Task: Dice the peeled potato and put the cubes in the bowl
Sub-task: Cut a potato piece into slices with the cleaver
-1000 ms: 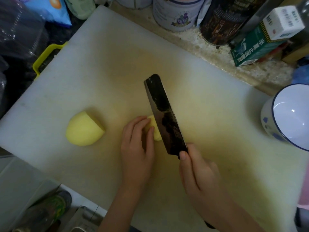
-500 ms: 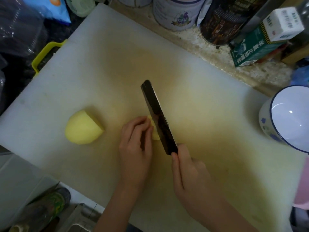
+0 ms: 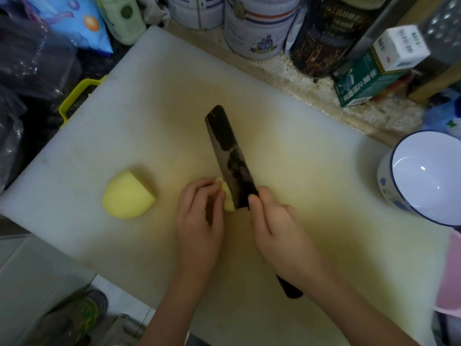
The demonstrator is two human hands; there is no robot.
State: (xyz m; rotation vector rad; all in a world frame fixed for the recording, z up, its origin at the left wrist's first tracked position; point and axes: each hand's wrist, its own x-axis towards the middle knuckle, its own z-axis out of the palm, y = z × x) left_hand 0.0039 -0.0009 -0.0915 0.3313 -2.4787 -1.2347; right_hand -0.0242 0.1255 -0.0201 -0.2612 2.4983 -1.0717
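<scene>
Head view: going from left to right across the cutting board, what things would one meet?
potato half → left hand → potato piece → right hand → bowl. The knife overlaps both hands, so it is left out.

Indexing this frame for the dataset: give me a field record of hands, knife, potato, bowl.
left hand: fingers curled on the potato piece, steadying it on the cutting board
right hand: grips the knife by its handle
knife: blade on the potato piece, beside the left hand
potato half: on the board left of both hands, untouched
bowl: at the board's right edge, no cubes visible inside
</scene>
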